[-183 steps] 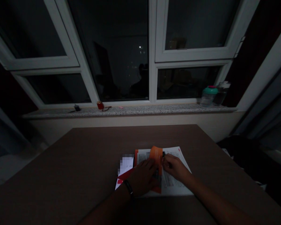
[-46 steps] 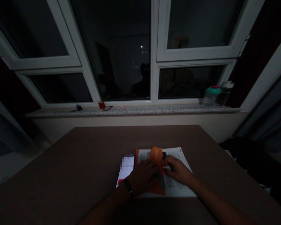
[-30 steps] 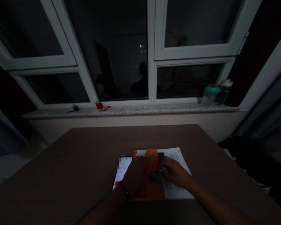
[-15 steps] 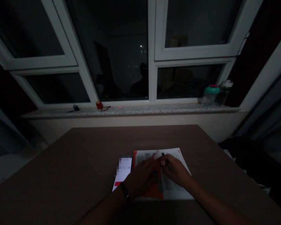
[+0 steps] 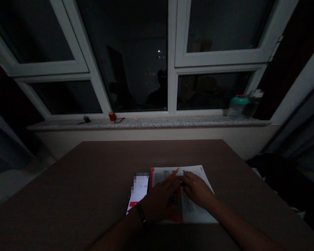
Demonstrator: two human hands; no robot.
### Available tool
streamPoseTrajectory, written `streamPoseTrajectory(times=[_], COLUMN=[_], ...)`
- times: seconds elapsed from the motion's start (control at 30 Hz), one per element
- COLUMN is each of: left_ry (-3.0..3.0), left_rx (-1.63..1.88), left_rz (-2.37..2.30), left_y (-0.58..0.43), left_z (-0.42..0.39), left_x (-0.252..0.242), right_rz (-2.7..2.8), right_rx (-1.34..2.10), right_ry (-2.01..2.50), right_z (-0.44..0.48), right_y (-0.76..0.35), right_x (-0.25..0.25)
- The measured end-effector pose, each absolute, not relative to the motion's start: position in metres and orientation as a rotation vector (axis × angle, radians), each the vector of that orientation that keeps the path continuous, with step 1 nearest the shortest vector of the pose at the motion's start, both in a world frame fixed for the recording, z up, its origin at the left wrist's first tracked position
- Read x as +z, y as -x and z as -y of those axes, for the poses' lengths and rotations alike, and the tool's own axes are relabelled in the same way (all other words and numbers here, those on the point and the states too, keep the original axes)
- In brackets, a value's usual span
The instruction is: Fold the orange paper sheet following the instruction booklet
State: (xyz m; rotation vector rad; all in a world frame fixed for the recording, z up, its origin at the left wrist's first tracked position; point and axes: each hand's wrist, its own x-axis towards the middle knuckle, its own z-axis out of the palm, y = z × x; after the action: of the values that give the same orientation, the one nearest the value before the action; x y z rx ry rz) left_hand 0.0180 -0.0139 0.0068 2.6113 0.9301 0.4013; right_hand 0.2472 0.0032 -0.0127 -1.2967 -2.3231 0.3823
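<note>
An orange-and-white printed book (image 5: 196, 209) lies on the table, with a partly folded orange sheet (image 5: 178, 219) across its middle. Its narrow orange tip points up and away between my hands. My left hand (image 5: 163, 197) lies flat over the sheet, fingers stretched toward the tip; a dark band circles that wrist. At the upper part of the sheet, my right hand (image 5: 197, 188) has its fingers bent and pressed together at the edge, touching the left fingertips. What lies right under the right fingers is hidden.
A lit phone (image 5: 140, 186) lies against the book's left side on the brown table (image 5: 107, 174). Behind, the stone windowsill (image 5: 157, 122) carries a teal-lidded bottle (image 5: 238, 104), a clear bottle (image 5: 253, 103) and a small red item (image 5: 112, 116).
The tip between my hands showed white before and shows orange now. My right hand has flattened down and its fingers have come to meet the left ones. The view has shifted slightly.
</note>
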Motion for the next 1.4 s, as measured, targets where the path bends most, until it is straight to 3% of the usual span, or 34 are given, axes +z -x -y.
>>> streamPoseTrajectory(times=[0.27, 0.77, 1.13, 1.4], left_ry=[-2.459, -2.680, -2.771, -2.743], left_rx=[0.512, 0.379, 0.249, 0.376], left_rz=[-1.002, -1.061, -0.850, -1.023], left_y=[-0.015, -0.015, -0.017, -0.013], left_z=[0.013, 0.008, 0.013, 0.008], left_x=[0.018, 0.010, 0.020, 0.002], right_rz=[2.381, 2.295, 2.258, 2.367], right_rx=[0.298, 0.199, 0.235, 0.288], right_ry=[1.413, 1.571, 1.488, 1.348], right_z=[-0.004, -0.010, -0.011, -0.001], right_y=[-0.256, -0.277, -0.275, -0.267], right_x=[-0.008, -0.013, -0.014, -0.004])
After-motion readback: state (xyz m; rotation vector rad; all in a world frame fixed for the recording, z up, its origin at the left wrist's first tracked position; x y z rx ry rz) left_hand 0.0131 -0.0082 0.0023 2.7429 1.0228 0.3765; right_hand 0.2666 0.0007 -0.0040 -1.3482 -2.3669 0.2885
